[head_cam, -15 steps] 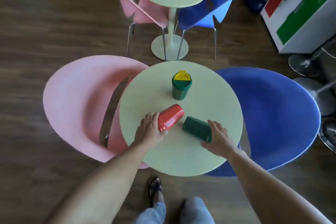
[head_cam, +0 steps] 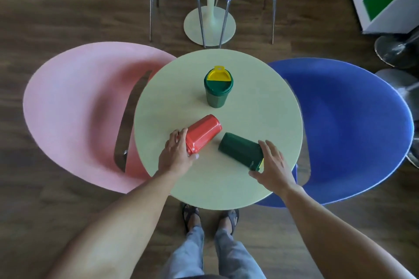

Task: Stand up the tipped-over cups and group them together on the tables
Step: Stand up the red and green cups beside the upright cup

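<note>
On the round pale table [head_cam: 272, 106] a dark green cup with a yellow-and-green lid [head_cam: 218, 88] stands upright near the middle. A red cup [head_cam: 204, 135] lies on its side at the front left. My left hand [head_cam: 178, 154] grips its lid end, with the fingers over the top and the thumb underneath. A second dark green cup [head_cam: 240, 149] lies on its side at the front right, its base pointing toward the red cup. My right hand [head_cam: 273, 165] holds its lid end between spread fingers and thumb.
A pink chair [head_cam: 79, 108] stands against the table's left side and a blue chair [head_cam: 344, 124] against its right. Beyond are another table's pedestal [head_cam: 209, 25] with two chairs, a white cabinet [head_cam: 385, 0] and stool bases at far right.
The view has tilted downward. Both hands stay at the lid ends of the lying cups. My right hand has spread a little, so the green cup's lid rim now shows.
</note>
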`<state>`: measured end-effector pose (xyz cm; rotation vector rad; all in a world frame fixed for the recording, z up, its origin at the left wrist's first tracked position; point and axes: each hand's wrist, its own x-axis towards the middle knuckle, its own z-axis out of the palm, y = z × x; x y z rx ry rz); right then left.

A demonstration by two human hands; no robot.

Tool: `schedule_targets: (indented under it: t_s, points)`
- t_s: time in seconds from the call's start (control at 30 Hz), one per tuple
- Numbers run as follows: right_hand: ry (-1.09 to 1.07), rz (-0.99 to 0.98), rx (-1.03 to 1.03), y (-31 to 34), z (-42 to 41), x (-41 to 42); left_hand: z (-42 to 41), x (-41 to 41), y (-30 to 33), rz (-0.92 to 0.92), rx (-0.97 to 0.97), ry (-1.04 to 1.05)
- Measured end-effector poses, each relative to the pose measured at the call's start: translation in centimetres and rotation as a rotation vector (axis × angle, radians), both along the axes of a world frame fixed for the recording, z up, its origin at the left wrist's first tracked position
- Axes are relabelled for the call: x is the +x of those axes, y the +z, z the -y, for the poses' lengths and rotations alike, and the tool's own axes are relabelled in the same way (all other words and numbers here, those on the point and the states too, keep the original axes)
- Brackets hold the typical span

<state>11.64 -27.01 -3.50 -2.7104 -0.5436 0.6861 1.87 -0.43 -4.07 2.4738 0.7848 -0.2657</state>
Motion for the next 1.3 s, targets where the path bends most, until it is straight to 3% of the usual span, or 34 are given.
schedule_targets:
  t_s: [0.23,0.5,0.97,1.3]
  points:
    - [-0.054,-0.071,0.138,1.5,-0.1,0.5,0.0,0.1,0.0,-0.008,-0.009,0.023]
    - [-0.095,-0.021,0.166,5.1,-2.3,2.0,0.0,0.6,0.5,-0.044,-0.04,0.042]
    - [-0.057,0.062,-0.076,6.6,-7.9,3.0,-0.1,-0.1,0.3,0.084,-0.059,0.022]
    - [-0.016,0.007,0.169,5.4,-6.3,2.8,-0.4,-0.1,-0.2,0.088,-0.044,0.023]
